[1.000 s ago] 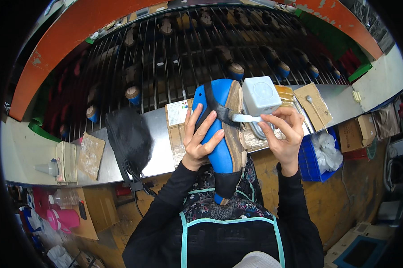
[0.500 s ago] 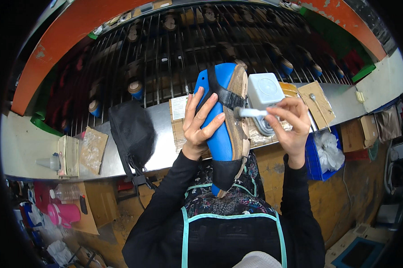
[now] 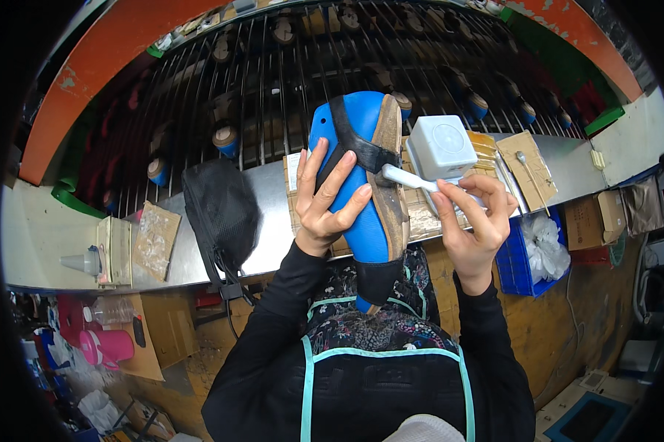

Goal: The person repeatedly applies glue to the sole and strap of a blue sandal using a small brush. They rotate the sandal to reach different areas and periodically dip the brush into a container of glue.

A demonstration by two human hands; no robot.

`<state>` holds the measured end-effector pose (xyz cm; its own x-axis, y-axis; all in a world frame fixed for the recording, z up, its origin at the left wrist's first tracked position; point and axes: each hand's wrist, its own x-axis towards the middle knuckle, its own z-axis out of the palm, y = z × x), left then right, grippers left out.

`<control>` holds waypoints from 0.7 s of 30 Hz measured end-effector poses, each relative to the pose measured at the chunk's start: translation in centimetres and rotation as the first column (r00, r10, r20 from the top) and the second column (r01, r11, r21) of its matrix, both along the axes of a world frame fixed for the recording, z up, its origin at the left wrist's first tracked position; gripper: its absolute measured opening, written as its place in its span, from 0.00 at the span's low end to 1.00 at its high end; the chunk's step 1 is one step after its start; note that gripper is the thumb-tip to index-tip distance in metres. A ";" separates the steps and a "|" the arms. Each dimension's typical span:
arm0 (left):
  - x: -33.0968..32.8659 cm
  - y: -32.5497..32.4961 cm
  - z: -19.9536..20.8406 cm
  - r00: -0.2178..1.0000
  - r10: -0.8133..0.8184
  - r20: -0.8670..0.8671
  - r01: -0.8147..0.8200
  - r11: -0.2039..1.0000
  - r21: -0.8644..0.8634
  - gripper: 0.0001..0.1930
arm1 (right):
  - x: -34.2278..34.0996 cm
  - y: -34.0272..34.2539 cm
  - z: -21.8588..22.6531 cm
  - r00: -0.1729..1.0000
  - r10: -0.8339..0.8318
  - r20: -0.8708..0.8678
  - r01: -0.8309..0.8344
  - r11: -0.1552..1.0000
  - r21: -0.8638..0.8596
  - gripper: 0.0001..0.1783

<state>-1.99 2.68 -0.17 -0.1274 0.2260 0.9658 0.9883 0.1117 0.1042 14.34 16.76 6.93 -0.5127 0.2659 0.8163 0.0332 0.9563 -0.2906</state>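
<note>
My left hand (image 3: 329, 197) grips a sandal on a blue shoe last (image 3: 360, 230) from its left side, holding it tilted above the table edge. Black straps (image 3: 359, 149) cross the last near its far end and its near end, and the brown sole side (image 3: 388, 210) faces right. Between the thumb and fingers of my right hand (image 3: 477, 227) is a white-handled brush (image 3: 409, 179). Its tip meets the sole edge just below the far strap; the bristles are mostly hidden. Right behind the brush stands a pale grey square container (image 3: 442, 149).
Beyond the metal tabletop (image 3: 267, 221) runs a rack of metal rods (image 3: 254, 88) carrying several more lasted shoes. A black mesh bag (image 3: 218, 214) lies at left. On the right are cardboard with a small swab-like stick (image 3: 531, 177) and a blue crate (image 3: 514, 254) holding white plastic bags.
The sandal has turned slightly, showing less of its underside. My right hand has dropped a little, and the brush now slants downward to the right instead of lying nearly level.
</note>
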 end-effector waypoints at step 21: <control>-1.0 -0.4 1.2 0.999 -0.021 0.046 0.018 0.999 0.051 0.20 | -0.4 2.8 1.8 0.928 0.332 0.167 -0.276 0.917 -0.288 0.10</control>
<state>-3.02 2.25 1.03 -0.1687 0.1800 0.9691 0.9841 0.0858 0.1554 13.95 19.59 8.70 -0.7526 0.2546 0.6073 -0.1608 0.8233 -0.5443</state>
